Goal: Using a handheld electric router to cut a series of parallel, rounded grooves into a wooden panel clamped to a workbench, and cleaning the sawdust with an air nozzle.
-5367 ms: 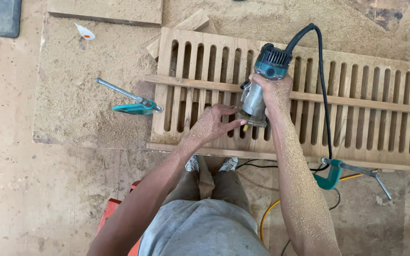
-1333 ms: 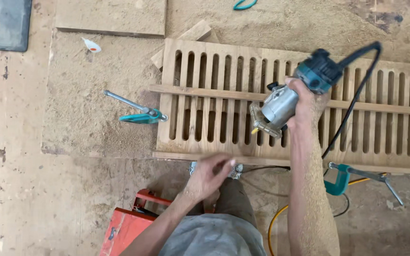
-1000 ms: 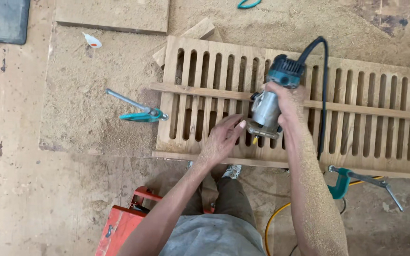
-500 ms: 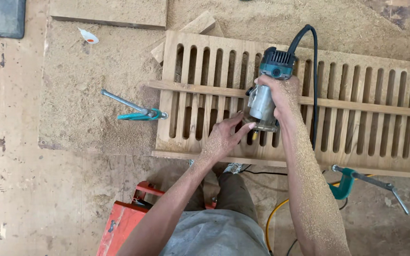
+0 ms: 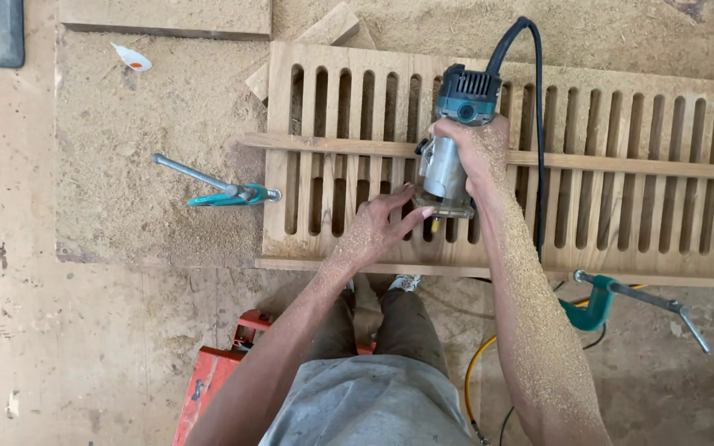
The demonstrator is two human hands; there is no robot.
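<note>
My left hand (image 5: 373, 235) lies on the slotted wooden panel (image 5: 621, 206), fingers (image 5: 402, 198) spread, tips touching the base of the router (image 5: 452, 144). My right hand (image 5: 477, 153) wraps that upright router, standing against the guide strip (image 5: 621, 165). Beyond, its black cord (image 5: 535, 99) arcs over.
</note>
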